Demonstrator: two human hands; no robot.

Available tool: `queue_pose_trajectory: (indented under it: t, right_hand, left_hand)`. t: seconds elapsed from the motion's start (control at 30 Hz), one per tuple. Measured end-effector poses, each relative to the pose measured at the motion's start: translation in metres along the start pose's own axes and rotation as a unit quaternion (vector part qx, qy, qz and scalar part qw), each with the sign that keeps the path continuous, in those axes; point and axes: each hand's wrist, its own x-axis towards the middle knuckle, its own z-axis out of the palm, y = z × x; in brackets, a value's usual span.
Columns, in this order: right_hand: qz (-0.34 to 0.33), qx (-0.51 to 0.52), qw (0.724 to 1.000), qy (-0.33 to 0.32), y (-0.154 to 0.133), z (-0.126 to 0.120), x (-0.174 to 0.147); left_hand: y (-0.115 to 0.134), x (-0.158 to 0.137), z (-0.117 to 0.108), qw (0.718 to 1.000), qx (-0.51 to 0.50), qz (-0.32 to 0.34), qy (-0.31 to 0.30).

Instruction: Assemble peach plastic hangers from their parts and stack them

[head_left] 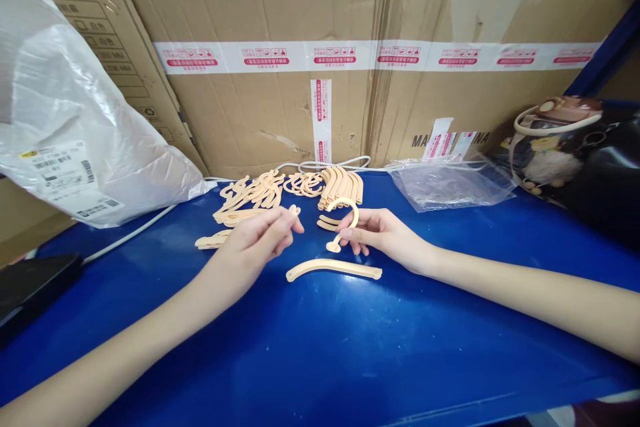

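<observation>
My right hand [380,232] pinches a beige plastic hanger hook [355,215] between thumb and fingers, with its curve upward and its flat round foot low on the left. My left hand [260,235] is closed on a small beige plastic piece [295,211]; only its end shows above the fingertips. A gap lies between the two hands. Just in front of them, a curved beige hanger arm [334,267] rests on the blue table [320,347]. Partly behind my right hand lie a couple of curved beige strips [327,222].
Behind the hands are piles of beige hooks [304,183], curved arms [343,185] and other beige parts [257,190]. A white plastic package [95,120] stands left, above a black object [37,290]. A clear bag [450,183], a cup [555,140] and cardboard boxes [280,113] border the back.
</observation>
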Motion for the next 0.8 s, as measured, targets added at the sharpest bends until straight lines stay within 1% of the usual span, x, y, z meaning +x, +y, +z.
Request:
queue_pose_trajectory:
  t: [0.07, 0.13, 0.2, 0.27, 0.37, 0.47, 0.8]
  right_hand:
    - [0.004, 0.009, 1.000, 0.018, -0.002, -0.001, -0.001]
    - [0.010, 0.023, 0.999, 0.032, -0.004, -0.001, -0.001]
    - [0.020, 0.041, 0.998, 0.042, -0.005, -0.001, -0.001]
    - [0.034, 0.063, 0.996, 0.051, -0.006, -0.002, 0.000]
    - [0.047, 0.102, 0.992, 0.055, -0.007, -0.003, 0.001]
    - [0.046, 0.126, 0.990, 0.052, -0.007, -0.005, 0.000]
    - [0.048, 0.120, 0.990, 0.052, -0.010, -0.002, -0.001]
  left_hand:
    - [-0.001, -0.002, 0.003, 0.989, 0.135, 0.059, 0.006]
    - [-0.004, -0.005, 0.006, 0.969, 0.227, 0.094, 0.000]
    - [-0.007, -0.006, 0.009, 0.952, 0.280, 0.127, -0.007]
    - [-0.011, -0.005, 0.011, 0.937, 0.311, 0.161, -0.012]
    - [-0.014, -0.001, 0.013, 0.922, 0.335, 0.192, -0.028]
    - [-0.014, 0.000, 0.014, 0.918, 0.335, 0.205, -0.048]
    - [-0.012, 0.000, 0.019, 0.912, 0.323, 0.246, -0.059]
